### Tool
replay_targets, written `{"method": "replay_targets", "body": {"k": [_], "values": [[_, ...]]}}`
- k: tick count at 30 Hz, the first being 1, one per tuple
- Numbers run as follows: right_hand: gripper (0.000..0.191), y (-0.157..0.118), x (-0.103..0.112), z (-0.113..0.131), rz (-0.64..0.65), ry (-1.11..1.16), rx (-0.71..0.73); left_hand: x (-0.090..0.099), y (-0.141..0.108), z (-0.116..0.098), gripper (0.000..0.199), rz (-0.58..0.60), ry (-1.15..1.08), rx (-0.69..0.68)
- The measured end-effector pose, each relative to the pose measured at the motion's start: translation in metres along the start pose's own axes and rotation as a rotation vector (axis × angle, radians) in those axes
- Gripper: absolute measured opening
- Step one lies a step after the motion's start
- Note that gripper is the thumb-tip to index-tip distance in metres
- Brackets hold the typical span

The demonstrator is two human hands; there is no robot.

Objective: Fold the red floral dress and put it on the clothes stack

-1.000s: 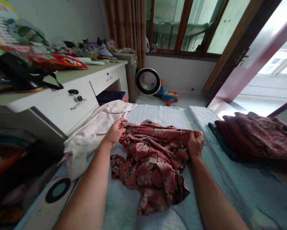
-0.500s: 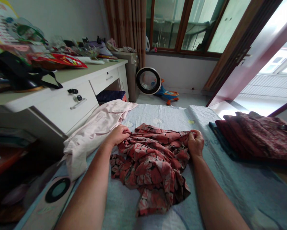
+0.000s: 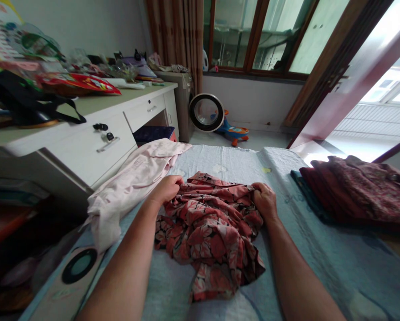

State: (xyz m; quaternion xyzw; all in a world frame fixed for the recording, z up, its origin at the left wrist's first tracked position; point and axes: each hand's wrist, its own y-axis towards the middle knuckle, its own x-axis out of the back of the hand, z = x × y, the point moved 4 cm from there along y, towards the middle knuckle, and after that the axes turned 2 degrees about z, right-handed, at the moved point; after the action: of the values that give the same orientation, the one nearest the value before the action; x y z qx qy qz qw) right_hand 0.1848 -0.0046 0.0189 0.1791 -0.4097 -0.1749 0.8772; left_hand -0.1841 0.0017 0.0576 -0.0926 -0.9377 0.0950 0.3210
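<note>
A crumpled red garment with a black and pale floral print (image 3: 213, 227) lies in front of me on the bed's light blue sheet (image 3: 173, 285). My left hand (image 3: 169, 188) is closed on its upper left edge. My right hand (image 3: 265, 200) grips the upper right edge, with the fingers partly hidden in the cloth. Between the hands the top edge runs in loose folds. The lower part of the garment spreads toward me in wrinkles. Just beyond my left hand lies a pale pink garment (image 3: 133, 178).
A stack of folded dark red and teal clothes (image 3: 360, 191) sits on the right side of the bed. To the left stands a white desk (image 3: 69, 142) crowded with things. Past the bed are a round black-rimmed object (image 3: 195, 113) and a blue and orange ride-on toy (image 3: 235, 130).
My right hand has moved a little to the left, so my hands are closer together. The garment's top edge has gone slacker between them. Both hands keep hold of it.
</note>
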Motion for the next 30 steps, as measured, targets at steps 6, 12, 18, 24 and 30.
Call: {"method": "replay_targets", "body": {"k": [6, 12, 18, 24, 30], "values": [[0.040, 0.002, 0.003, 0.002, 0.038, 0.065, -0.061, -0.006, 0.005, -0.009, 0.011, -0.129, -0.115, -0.182], [0.024, 0.003, -0.001, 0.001, 0.089, 0.091, -0.003, -0.015, 0.003, 0.001, 0.029, 0.111, -0.001, -0.054], [0.024, 0.002, 0.000, 0.010, 0.103, -0.037, 0.125, -0.005, 0.002, -0.018, 0.020, -0.108, 0.345, -0.269], [0.028, -0.001, 0.002, 0.015, 0.112, -0.208, 0.124, -0.007, -0.005, -0.035, 0.030, -0.121, 0.373, -0.293], [0.011, -0.003, 0.001, 0.017, 0.072, -0.280, 0.127, -0.006, -0.007, -0.035, 0.024, -0.109, 0.390, -0.226]]}}
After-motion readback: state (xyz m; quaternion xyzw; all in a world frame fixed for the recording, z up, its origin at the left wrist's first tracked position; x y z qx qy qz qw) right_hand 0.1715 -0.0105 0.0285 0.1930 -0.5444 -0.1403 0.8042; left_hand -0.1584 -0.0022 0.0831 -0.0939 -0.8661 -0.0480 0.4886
